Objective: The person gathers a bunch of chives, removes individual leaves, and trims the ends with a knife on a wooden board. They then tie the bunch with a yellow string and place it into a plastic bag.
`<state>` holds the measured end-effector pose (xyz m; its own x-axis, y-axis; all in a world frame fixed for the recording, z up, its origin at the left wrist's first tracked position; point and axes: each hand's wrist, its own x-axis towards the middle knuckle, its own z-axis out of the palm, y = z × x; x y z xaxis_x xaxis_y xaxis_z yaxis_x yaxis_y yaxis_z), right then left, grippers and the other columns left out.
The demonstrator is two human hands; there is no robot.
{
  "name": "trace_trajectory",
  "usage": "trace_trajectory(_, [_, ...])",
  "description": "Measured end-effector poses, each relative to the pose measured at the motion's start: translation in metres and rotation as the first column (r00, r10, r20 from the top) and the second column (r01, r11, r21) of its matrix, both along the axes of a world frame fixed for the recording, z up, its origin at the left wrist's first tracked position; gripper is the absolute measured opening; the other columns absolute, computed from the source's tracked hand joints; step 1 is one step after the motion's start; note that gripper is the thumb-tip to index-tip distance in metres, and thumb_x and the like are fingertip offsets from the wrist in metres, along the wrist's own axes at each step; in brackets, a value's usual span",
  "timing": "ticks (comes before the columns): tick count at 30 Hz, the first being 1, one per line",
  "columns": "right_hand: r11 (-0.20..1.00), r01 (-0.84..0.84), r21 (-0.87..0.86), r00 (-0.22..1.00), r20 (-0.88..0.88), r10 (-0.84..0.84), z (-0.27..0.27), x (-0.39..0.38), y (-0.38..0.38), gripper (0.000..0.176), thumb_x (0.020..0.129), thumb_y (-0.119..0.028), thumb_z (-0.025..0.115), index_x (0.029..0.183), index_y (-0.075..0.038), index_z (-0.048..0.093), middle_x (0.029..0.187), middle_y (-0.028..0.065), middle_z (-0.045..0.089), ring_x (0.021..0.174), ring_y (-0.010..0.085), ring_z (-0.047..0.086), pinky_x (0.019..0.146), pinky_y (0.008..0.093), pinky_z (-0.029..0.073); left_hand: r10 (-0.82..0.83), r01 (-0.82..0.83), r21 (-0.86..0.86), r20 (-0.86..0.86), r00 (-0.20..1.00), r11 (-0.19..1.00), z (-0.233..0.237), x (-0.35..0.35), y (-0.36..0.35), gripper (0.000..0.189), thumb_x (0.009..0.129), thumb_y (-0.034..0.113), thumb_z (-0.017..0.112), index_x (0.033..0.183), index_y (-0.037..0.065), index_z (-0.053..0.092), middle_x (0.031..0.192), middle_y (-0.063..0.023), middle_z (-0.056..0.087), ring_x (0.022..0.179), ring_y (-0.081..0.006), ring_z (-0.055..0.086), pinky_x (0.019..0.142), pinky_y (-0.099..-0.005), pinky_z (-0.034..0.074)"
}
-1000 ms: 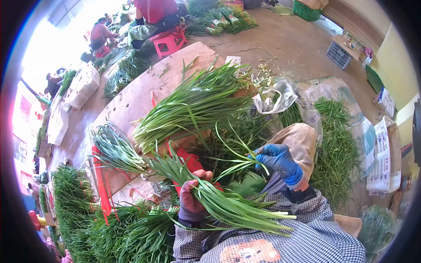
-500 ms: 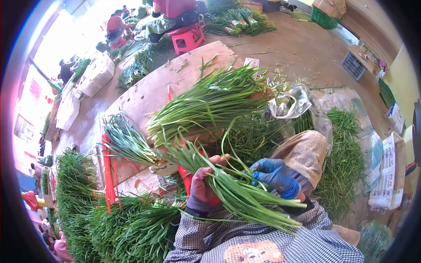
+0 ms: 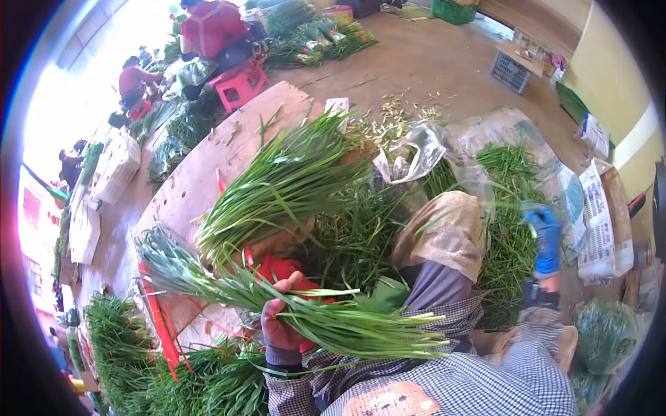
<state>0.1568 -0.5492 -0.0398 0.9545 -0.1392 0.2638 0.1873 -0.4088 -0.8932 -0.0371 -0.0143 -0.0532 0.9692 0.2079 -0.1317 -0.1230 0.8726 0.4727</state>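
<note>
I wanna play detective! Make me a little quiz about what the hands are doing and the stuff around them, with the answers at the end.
1. What is the left hand holding?
A) a wooden spoon
B) a bundle of long green leaves
C) a yellow ball

2. True or false: a person in a red top is sitting on a pink stool.

3. Fill in the blank: the right hand wears a ____ glove.

Key: 1. B; 2. true; 3. blue
</note>
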Motion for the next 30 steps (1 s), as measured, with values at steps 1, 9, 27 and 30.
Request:
trace_trajectory(1, [0.959,0.062,-0.275,0.997,0.065,-0.046,-0.024,0.012,-0.045,0.014,0.083,-0.005,0.066,0.097,-0.001,0.068,0.099,0.0090,0.069,0.084,0.0172,0.066,0.073,0.0287,0.056,-0.016,0.016,0.001,0.032,0.999,1.000,0.005,0.001,0.000,0.039,0.086,0.011,0.052,0.123,0.000,0.056,0.138,-0.0221,0.049,0.113,-0.0331,0.061,0.095,-0.0551,0.050])
trace_trajectory(9, [0.903,-0.402,-0.151,0.915,-0.104,0.389,0.020,-0.014,0.130,0.021,0.083,-0.007,0.069,0.104,-0.003,0.071,0.102,0.0096,0.071,0.089,0.0171,0.066,0.079,0.0295,0.055,0.056,-0.048,0.104,-0.076,0.996,0.993,0.008,0.006,0.002,0.038,0.084,0.009,0.054,0.121,-0.002,0.054,0.137,-0.0241,0.049,0.093,-0.0197,0.066,0.086,-0.0398,0.057])
trace_trajectory(27, [0.438,-0.898,0.024,0.433,-0.119,0.894,-0.005,-0.047,0.323,0.026,0.086,-0.024,0.070,0.099,-0.002,0.071,0.085,0.0130,0.069,0.077,0.0260,0.067,0.069,0.0354,0.052,0.374,-0.355,0.179,-0.084,0.924,0.918,-0.006,-0.059,0.054,0.038,0.082,0.010,0.055,0.119,0.002,0.055,0.125,-0.0173,0.057,0.112,-0.0267,0.057,0.090,-0.0431,0.053])
trace_trajectory(30, [0.367,-0.930,0.012,0.367,-0.049,0.929,0.006,-0.071,0.373,0.024,0.086,-0.025,0.069,0.097,-0.004,0.071,0.086,0.0153,0.067,0.080,0.0316,0.066,0.068,0.0389,0.051,0.326,-0.306,0.183,-0.091,0.941,0.934,0.001,-0.055,0.045,0.038,0.081,0.008,0.056,0.118,0.004,0.055,0.123,-0.0161,0.056,0.105,-0.0252,0.059,0.089,-0.0402,0.054])
